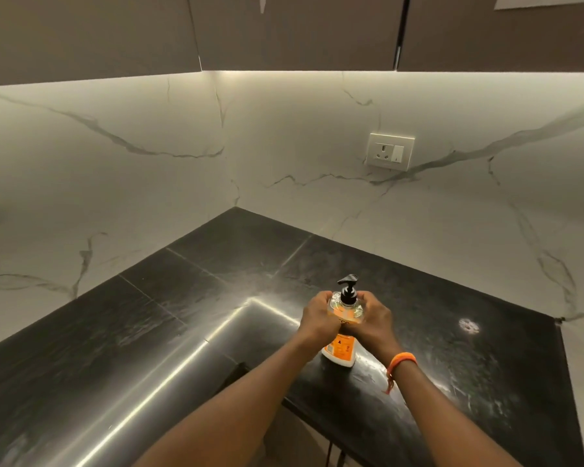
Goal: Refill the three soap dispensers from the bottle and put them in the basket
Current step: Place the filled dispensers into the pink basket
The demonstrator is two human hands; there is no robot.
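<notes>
A clear soap dispenser point(342, 348) with an orange label and a black pump head point(347, 289) stands upright on the black countertop point(189, 318). My left hand point(319, 316) wraps around its left shoulder. My right hand point(373, 318), with an orange band at the wrist, grips its right shoulder just under the pump. Both hands cover the upper body of the dispenser; its base and pump show. No refill bottle, basket or other dispenser is in view.
The countertop fills an L-shaped corner against white marble walls. A wall socket point(390, 151) sits on the right wall. A small white smear point(468, 325) lies to the right of the dispenser. Dark cabinets hang overhead.
</notes>
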